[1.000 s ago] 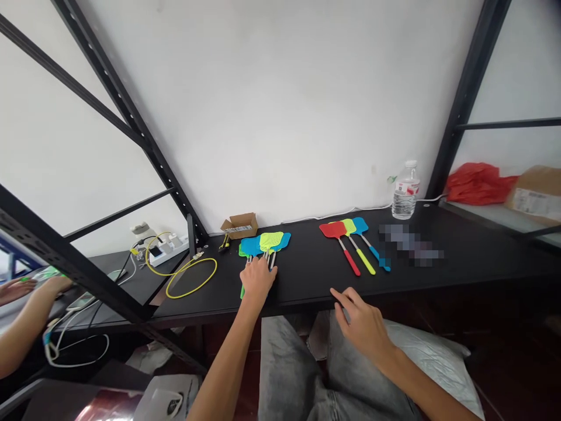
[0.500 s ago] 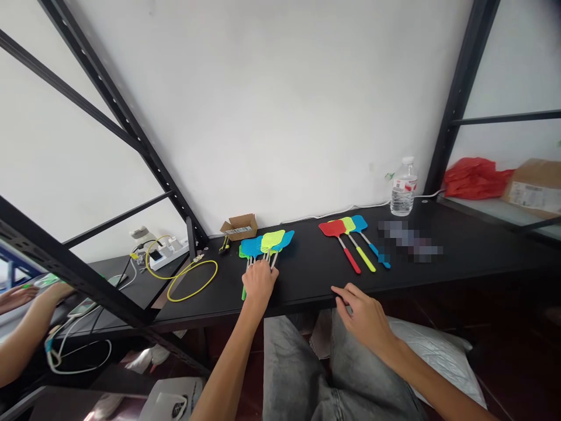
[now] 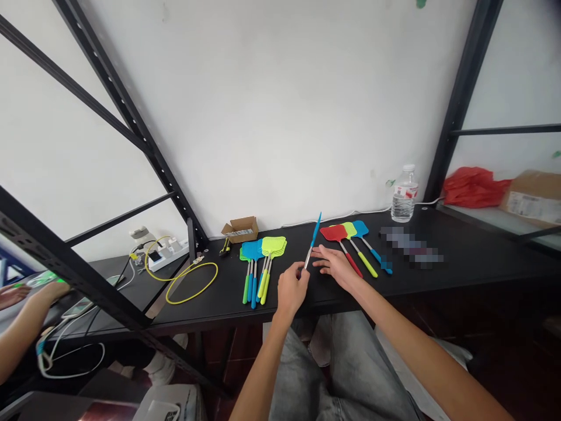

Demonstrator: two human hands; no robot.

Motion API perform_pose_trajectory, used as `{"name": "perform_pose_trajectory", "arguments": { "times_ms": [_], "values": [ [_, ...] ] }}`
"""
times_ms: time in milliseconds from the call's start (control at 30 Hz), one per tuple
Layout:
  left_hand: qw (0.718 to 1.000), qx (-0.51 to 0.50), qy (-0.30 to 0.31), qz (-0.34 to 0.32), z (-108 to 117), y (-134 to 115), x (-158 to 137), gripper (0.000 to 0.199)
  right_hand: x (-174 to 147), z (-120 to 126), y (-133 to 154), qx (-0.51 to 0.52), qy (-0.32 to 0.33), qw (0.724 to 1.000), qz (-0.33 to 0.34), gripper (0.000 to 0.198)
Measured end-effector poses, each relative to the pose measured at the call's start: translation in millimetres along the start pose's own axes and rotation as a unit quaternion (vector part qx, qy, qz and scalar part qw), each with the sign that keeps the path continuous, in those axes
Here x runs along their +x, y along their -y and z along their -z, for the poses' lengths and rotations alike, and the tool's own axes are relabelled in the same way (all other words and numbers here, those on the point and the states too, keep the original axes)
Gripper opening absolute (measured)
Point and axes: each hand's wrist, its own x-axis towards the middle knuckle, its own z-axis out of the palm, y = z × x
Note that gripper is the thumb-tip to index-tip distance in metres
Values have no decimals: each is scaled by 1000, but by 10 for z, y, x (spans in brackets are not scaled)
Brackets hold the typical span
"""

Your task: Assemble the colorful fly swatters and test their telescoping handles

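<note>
My left hand [image 3: 293, 287] is closed around the lower part of a blue fly swatter [image 3: 315, 232], which stands tilted up and is seen edge-on. Just right of its shaft, my right hand [image 3: 338, 267] has its fingers spread; whether they touch it I cannot tell. To the left lies a bunch of fly swatters with blue [image 3: 251, 249] and yellow-green [image 3: 274, 245] heads, their handles pointing toward me. On the right, red [image 3: 333, 233], yellow [image 3: 362, 263] and blue [image 3: 361, 228] swatters lie fanned side by side.
A small open cardboard box [image 3: 241, 230] and a yellow cable [image 3: 193, 303] lie at the left of the black table [image 3: 210, 318]. A water bottle [image 3: 404, 196] stands at the back right. Black shelf posts frame both sides. Another person's arm [image 3: 26, 318] shows far left.
My left hand has lifted a blue swatter from the left bunch and moved right with it. My right hand has moved up and left toward it, fingers opening.
</note>
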Motion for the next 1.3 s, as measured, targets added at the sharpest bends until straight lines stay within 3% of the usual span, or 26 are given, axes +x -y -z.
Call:
{"name": "perform_pose_trajectory", "arguments": {
  "times_ms": [100,300,600,833,1300],
  "values": [
    [997,-65,39,9,-121,3,78,30,212,-19,-23,95,8,995,-6,29],
    [995,-80,58,15,-186,8,178,42,331,-26,-120,146,10,989,-18,25],
    [997,-58,57,1,-178,26,144,49,325,-70,-145,106,43,993,-27,29],
    [998,-24,61,-5,-177,50,130,54,350,-89,-215,90,6,996,-2,30],
    [986,-105,125,-19,-42,-3,23,50,315,-89,-193,126,-37,991,11,22]
  ]
}}
